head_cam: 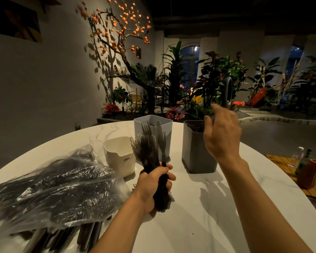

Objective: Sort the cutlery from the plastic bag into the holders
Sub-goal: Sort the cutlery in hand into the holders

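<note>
Three holders stand on the white table (199,207) ahead of me: a cream holder (119,155) at the left, a pale grey holder (165,125) behind my bundle, and a dark grey holder (197,154) at the right. My left hand (153,183) is curled tight round a bundle of dark plastic cutlery (150,150), handles down in my fist, the heads fanned upward; I can make out fork tines and what looks like a knife blade among them. The bundle rises in front of the pale grey holder, which has some dark pieces inside; what lies in the dark grey one is too dim to tell. My right hand (222,136) hangs in the air at the dark grey holder's rim, fingers loose and spread, holding nothing; its fingertips are blurred. The plastic bag (58,187) lies crumpled on the table to my left, just beside the cream holder, with more dark cutlery showing through it and handles poking out at its near edge. An orange cup (309,174) sits on a mat (283,161) at the table's right edge.
</note>
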Demonstrator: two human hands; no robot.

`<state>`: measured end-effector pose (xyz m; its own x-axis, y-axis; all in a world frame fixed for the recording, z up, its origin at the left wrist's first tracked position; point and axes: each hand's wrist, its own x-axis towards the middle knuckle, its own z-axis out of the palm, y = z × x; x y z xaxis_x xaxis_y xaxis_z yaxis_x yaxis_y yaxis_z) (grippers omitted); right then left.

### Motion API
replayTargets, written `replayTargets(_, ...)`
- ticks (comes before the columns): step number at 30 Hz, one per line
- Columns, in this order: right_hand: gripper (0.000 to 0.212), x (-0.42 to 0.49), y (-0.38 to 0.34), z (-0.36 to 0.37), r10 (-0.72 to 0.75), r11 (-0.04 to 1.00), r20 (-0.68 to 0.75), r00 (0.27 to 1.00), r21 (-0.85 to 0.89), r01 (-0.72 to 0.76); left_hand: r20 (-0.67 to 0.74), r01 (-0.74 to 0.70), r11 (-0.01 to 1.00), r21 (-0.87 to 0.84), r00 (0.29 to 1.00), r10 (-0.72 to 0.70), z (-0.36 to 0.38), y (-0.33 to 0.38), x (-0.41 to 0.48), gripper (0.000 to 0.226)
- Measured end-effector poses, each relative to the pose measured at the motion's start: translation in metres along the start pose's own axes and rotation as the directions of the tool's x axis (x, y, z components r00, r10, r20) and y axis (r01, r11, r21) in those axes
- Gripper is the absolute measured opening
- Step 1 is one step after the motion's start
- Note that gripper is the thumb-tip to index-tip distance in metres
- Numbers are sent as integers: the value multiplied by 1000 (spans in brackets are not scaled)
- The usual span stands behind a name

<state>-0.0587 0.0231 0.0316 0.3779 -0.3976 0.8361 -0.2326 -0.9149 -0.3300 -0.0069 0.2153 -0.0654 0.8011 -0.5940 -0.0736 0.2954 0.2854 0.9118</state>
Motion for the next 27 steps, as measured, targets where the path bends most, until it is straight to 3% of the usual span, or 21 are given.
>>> replayTargets(1, 43, -2, 0, 1, 22, 997, 136, 990, -72, -12, 2, 1, 1000, 1, 1000, -1, 0, 0, 0, 14)
replayTargets(3, 51, -5, 0, 4, 118, 981, 414, 903, -191, -41, 11, 4, 1000, -2, 1000, -4, 0, 1, -1, 13)
replayTargets(4, 54, -7, 0, 6, 164, 972, 481, 861, -228, -58, 19, 5, 1000, -8, 1000, -5, 0, 1, -1, 13)
replayTargets(6, 55, -9, -6, 8, 186, 970, 436, 881, -226, -93, 36, 6, 1000, -20, 999, -5, -2, 1, -1, 13)
replayTargets(8, 44, -9, -16, 7, 92, 989, 190, 978, -135, -67, 46, 2, 1000, -27, 999, 0, -4, 1, -1, 15)
replayTargets(10, 28, -7, -28, 7, -41, 999, 17, 999, 30, 41, 50, -12, 1000, -24, 999, 13, -5, 1, 0, 17)
replayTargets(12, 25, -8, -45, 6, -76, 963, 205, 976, 269, 18, 56, -21, 1000, -19, 998, 22, -5, 1, 0, 18)
replayTargets(13, 28, -12, -54, 7, -78, 936, 390, 918, 344, -67, 58, -25, 1000, -13, 998, 26, -5, 1, 0, 18)
replayTargets(15, 31, -24, -70, 11, -97, 877, 682, 725, 403, -261, 61, -37, 999, -6, 997, 38, -4, 1, -2, 17)
replayTargets(17, 24, -36, -76, 17, -100, 783, 780, 617, 444, -435, 51, -48, 999, -6, 998, 48, -4, 0, -3, 17)
replayTargets(23, 11, -33, -66, 8, -35, 577, 754, 656, 551, -603, 18, -28, 996, -84, 999, 30, -8, 0, 2, 13)
replayTargets(27, 6, -21, -60, 4, 44, 605, 575, 817, 635, -480, -62, -50, 983, -174, 997, 39, -8, 0, 5, 8)
